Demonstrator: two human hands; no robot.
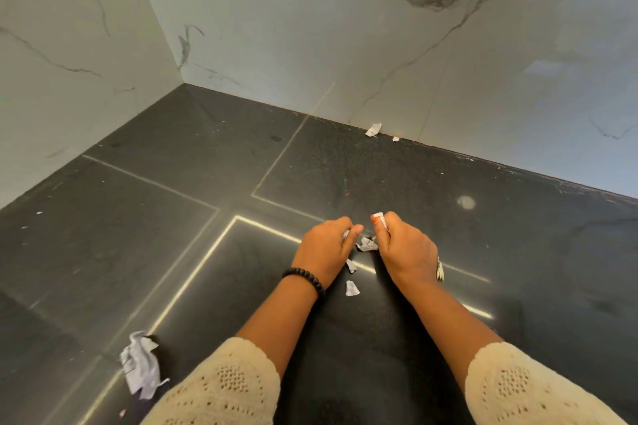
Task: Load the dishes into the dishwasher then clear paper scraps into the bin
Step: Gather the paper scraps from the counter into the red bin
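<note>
Both my hands reach down to the dark tiled floor (448,224). My left hand (322,248), with a black bead bracelet on the wrist, curls its fingers round a small white paper scrap. My right hand (404,248) pinches another white scrap (379,217) between thumb and fingers. A crumpled scrap (366,244) lies on the floor between the two hands. Two more small scraps (351,287) lie just below them. A larger crumpled piece of paper (141,364) lies at the lower left. Neither dishwasher nor bin is in view.
White marble walls (345,45) meet in a corner at the back left. Two small scraps (373,129) lie against the base of the back wall. Pale grout lines cross the floor tiles.
</note>
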